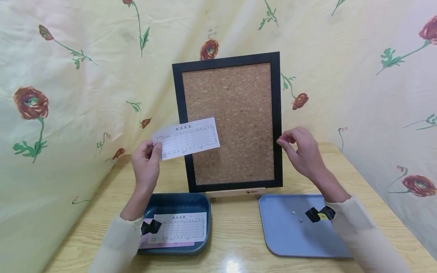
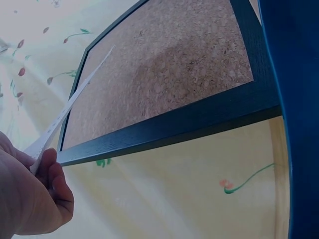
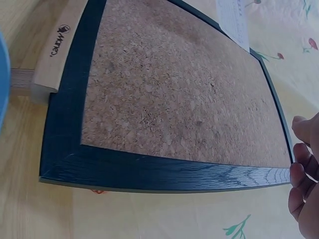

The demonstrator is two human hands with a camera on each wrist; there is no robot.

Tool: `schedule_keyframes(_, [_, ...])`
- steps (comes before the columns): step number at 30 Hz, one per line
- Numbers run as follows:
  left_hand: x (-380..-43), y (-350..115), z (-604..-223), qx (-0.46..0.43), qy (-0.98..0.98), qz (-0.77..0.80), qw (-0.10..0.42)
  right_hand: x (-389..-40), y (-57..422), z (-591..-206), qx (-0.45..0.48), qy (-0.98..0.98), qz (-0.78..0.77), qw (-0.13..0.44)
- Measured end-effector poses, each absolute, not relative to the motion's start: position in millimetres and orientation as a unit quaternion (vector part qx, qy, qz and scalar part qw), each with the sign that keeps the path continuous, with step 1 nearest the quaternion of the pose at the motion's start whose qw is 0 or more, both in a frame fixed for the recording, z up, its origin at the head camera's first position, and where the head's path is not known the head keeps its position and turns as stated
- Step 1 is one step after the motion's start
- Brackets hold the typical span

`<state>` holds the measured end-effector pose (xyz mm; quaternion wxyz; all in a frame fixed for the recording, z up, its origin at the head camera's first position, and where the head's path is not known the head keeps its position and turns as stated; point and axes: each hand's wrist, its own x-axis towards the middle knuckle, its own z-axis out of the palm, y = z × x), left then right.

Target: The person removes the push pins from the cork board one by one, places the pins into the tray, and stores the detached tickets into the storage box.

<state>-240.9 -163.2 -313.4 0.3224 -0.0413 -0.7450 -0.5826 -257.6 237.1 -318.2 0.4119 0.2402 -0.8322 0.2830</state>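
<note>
In the head view my left hand (image 1: 146,165) pinches the left end of a white printed paper form (image 1: 189,138) between thumb and fingers. The form is held up, slightly tilted, before the lower left part of a black-framed corkboard (image 1: 232,110). From the left wrist the form (image 2: 67,112) shows almost edge-on. My right hand (image 1: 304,153) is raised beside the board's right frame bar, thumb and fingertips drawn close together. Whether anything small sits between them is hidden, and the right wrist view shows only the hand's (image 3: 306,172) curled fingers at the edge.
A wooden stand (image 1: 235,192) supports the board. In front on the left, a dark blue tray (image 1: 177,199) contains another white form (image 1: 179,229) over pink paper (image 1: 174,244). On the right, small shiny pieces (image 1: 294,212) lie on a light blue tray (image 1: 278,237). Flowered cloth (image 1: 85,113) hangs behind.
</note>
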Motion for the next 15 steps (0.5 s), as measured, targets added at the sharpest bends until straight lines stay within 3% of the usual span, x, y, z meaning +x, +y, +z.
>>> schedule_keyframes(15, [-216, -185, -322, 0.02, -0.751, -0.586, 0.303, -241, 252, -331, 0.26, -0.85, 0.25, 0.384])
